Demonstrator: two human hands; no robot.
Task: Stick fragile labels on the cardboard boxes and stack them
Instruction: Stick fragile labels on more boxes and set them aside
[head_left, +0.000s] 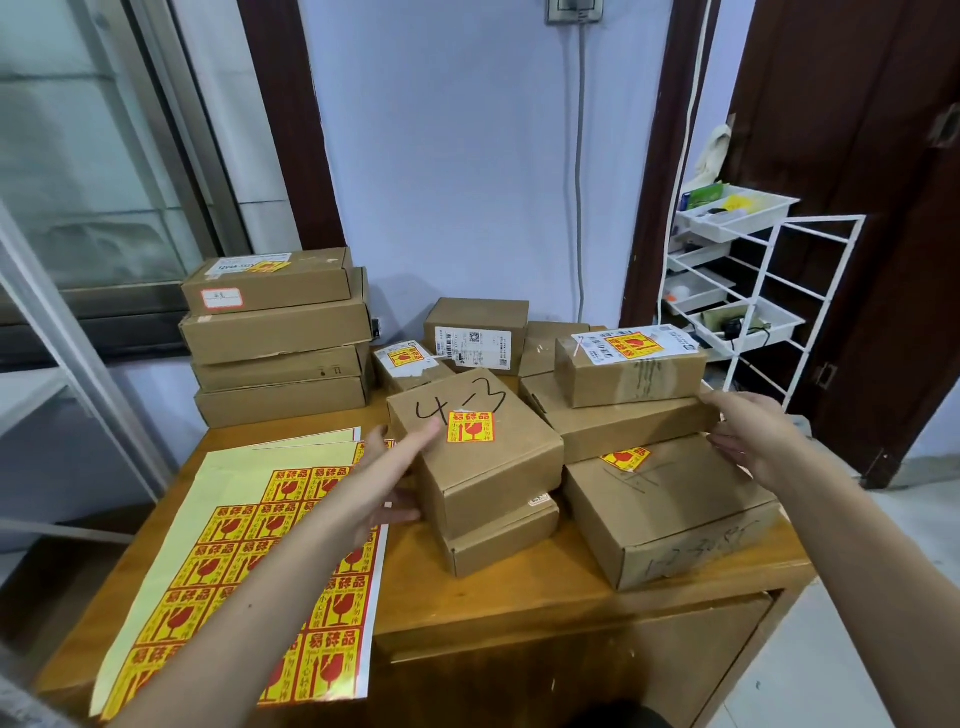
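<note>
A home packing room: taped parcels (275, 332) crowd a wooden cabinet (519, 613) beside a doorway.

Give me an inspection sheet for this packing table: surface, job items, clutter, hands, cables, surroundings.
Surface: wooden table, crowded with boxes.
Job items: box marked 4-3 carries a fragile label and sits on a flatter box; label sheets lie at front left; four-box stack at back left; right stack of three boxes.
Clutter: nothing seen beyond boxes and sheets.
Hands: left hand open, touching the 4-3 box's left side; right hand open beside the right stack.
Cables: grey cable runs down the wall.
Surroundings: white wire rack with trays at right; window at left.
</note>
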